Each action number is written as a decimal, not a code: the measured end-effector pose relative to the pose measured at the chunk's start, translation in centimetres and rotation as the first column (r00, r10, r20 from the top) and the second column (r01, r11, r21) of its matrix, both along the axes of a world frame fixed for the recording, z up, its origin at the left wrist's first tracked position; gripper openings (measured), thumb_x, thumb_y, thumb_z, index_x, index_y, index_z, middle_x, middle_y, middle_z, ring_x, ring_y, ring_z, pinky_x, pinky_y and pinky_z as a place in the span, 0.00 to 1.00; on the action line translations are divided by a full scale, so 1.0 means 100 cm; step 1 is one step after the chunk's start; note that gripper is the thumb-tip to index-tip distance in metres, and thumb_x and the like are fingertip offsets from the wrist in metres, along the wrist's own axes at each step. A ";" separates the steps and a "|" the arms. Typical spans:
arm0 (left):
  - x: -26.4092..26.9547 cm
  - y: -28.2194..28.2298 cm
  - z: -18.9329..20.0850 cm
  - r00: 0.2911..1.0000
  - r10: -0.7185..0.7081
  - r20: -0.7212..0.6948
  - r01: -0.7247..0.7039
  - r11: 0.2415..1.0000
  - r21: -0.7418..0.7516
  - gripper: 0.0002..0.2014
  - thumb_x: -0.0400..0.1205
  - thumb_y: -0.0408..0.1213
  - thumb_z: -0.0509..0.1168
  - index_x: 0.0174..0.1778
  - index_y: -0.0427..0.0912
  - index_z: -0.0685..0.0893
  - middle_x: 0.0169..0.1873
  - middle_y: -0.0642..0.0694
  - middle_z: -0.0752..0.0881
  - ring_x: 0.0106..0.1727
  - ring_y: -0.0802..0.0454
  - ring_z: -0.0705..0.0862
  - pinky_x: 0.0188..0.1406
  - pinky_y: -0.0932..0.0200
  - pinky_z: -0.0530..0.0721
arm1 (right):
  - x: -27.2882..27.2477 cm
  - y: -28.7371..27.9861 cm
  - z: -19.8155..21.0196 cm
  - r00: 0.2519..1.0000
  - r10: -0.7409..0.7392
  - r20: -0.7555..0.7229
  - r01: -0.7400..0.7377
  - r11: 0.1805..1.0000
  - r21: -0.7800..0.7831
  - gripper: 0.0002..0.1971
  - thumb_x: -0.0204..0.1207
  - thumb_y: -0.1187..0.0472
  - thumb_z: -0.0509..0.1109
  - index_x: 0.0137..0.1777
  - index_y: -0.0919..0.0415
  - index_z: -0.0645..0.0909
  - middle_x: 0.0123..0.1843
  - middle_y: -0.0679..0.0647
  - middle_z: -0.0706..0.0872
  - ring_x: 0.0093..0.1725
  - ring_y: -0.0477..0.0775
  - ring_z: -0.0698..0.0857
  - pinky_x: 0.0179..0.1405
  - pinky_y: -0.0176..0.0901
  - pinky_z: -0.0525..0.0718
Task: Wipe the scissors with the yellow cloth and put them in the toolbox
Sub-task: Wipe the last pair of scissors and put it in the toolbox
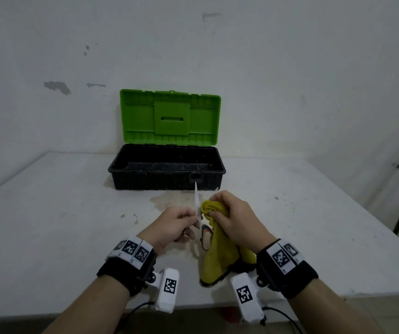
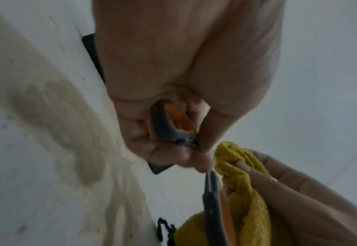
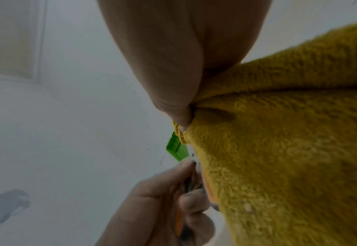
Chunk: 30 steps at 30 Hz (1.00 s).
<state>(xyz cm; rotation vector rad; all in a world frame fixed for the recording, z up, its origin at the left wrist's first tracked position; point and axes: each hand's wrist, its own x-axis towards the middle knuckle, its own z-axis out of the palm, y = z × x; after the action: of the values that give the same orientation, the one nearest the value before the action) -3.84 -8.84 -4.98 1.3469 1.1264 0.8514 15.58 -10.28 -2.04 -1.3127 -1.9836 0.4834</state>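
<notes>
Head view: the left hand (image 1: 176,224) grips the scissors with pale blades and grey-and-orange plastic handles (image 1: 197,208), fingers curled round the handle end. One blade rises from the grip, tip pointing toward the toolbox. The right hand (image 1: 236,219) is closed round the bunched yellow terry cloth (image 1: 220,256), held just right of the blade; the cloth's loose end hangs below the grip toward the white table (image 1: 49,225). Beyond both grips the black plastic toolbox with an upright green lid (image 1: 167,174) stands open on the table.

Left wrist view: the left hand's fingers (image 2: 164,149) wrap one handle loop. The second handle (image 2: 213,208) lies below the grip, against the cloth. Whether cloth touches blade cannot be told.

Right wrist view: the right hand's thumb (image 3: 169,83) pinches a cloth fold; a corner of the green lid (image 3: 176,147) shows beyond the grip.
</notes>
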 end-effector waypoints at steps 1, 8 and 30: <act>0.001 0.000 0.001 1.000 0.017 -0.008 -0.017 1.000 0.009 0.09 0.88 0.31 0.62 0.42 0.37 0.84 0.29 0.43 0.83 0.23 0.53 0.79 0.21 0.63 0.73 | -0.001 0.000 -0.001 1.000 -0.019 0.000 0.019 0.999 0.026 0.07 0.79 0.57 0.72 0.55 0.48 0.81 0.48 0.41 0.87 0.46 0.39 0.84 0.46 0.30 0.80; 0.002 -0.001 0.004 0.995 0.068 0.077 -0.074 0.994 0.081 0.07 0.84 0.34 0.69 0.44 0.33 0.86 0.24 0.43 0.75 0.19 0.54 0.67 0.18 0.62 0.64 | -0.007 -0.004 -0.001 0.998 -0.040 0.055 0.029 0.982 0.188 0.10 0.80 0.56 0.71 0.60 0.50 0.83 0.52 0.45 0.88 0.49 0.45 0.85 0.53 0.40 0.84; 0.009 -0.008 0.001 0.984 0.114 0.138 -0.139 0.972 0.192 0.05 0.80 0.35 0.74 0.45 0.37 0.88 0.29 0.48 0.89 0.18 0.62 0.73 0.17 0.67 0.68 | -0.009 -0.011 0.009 0.983 -0.015 0.184 -0.022 0.980 0.199 0.09 0.81 0.55 0.69 0.59 0.50 0.85 0.48 0.51 0.86 0.44 0.51 0.84 0.46 0.47 0.85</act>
<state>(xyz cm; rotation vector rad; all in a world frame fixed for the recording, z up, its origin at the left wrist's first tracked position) -2.91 -9.62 -4.87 1.3742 1.0573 1.1535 14.66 -11.40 -1.19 -1.2647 -2.1238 0.1615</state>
